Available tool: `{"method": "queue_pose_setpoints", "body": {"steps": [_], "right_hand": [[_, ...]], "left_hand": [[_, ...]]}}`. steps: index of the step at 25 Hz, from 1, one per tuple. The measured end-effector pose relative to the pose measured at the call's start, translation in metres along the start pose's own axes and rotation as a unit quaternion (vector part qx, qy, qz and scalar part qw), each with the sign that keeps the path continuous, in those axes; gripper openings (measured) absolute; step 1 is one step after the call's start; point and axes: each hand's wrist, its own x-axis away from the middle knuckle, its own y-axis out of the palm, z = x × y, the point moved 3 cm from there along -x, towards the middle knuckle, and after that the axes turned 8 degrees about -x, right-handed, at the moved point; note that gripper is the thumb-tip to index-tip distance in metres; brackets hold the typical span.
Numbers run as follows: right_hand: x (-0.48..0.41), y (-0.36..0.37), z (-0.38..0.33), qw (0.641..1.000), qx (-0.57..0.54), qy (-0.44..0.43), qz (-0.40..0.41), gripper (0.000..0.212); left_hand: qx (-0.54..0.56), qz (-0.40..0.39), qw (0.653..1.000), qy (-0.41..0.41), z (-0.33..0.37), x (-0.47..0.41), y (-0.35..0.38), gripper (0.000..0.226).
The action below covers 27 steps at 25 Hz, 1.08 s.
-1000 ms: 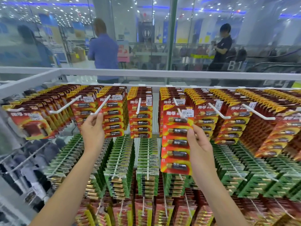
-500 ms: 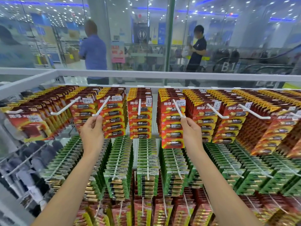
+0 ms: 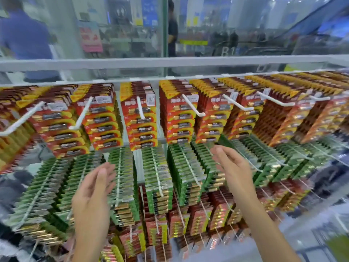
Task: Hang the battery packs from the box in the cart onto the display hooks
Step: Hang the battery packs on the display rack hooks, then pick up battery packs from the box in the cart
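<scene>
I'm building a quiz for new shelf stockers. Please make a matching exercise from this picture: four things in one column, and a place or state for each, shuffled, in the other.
Things
1. red-and-yellow card battery packs
2. green card battery packs
3. bare left hand
4. long white plastic hook

Places or states
A. empty, fingers relaxed, before the second row
B. stacked along the top row
C. stacked in the second row down
D. juts forward from a stack, tip turned up

Pairs: 1-B, 2-C, 3-A, 4-D
</scene>
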Motion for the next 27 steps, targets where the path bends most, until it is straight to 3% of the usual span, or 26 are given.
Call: {"method": "queue_pose_setpoints", "body": {"steps": [6,11,13,16,20,22,27], "right_hand": [[0.075,-0.108,0.053,0.989,0.01,0.09,0.116,0.028],[0.135,-0.233,0.078,0.95,-0.03,0.161,0.265,0.023],[0.157,-0.283,0.078,0.936,-0.047,0.162,0.31,0.015],[0.189,-0.353,0.075,0.912,-0.06,0.154,0.376,0.011],[0.232,-0.442,0.082,0.869,-0.08,0.128,0.472,0.022],[0.254,-0.474,0.084,0.846,-0.084,0.117,0.513,0.011],[0.296,-0.526,0.091,0.801,-0.108,0.121,0.576,0.014]], "left_hand": [[0.006,-0.146,0.987,-0.065,-0.039,0.07,0.074,0.034],[-0.001,-0.261,0.956,-0.134,-0.07,0.134,0.166,0.023],[-0.01,-0.322,0.936,-0.141,-0.077,0.164,0.213,0.024],[-0.026,-0.439,0.877,-0.191,-0.081,0.222,0.296,0.046],[-0.055,-0.556,0.805,-0.198,-0.072,0.307,0.386,0.026],[-0.07,-0.603,0.769,-0.2,-0.069,0.346,0.416,0.03],[-0.071,-0.615,0.771,-0.153,-0.056,0.422,0.466,0.011]]}}
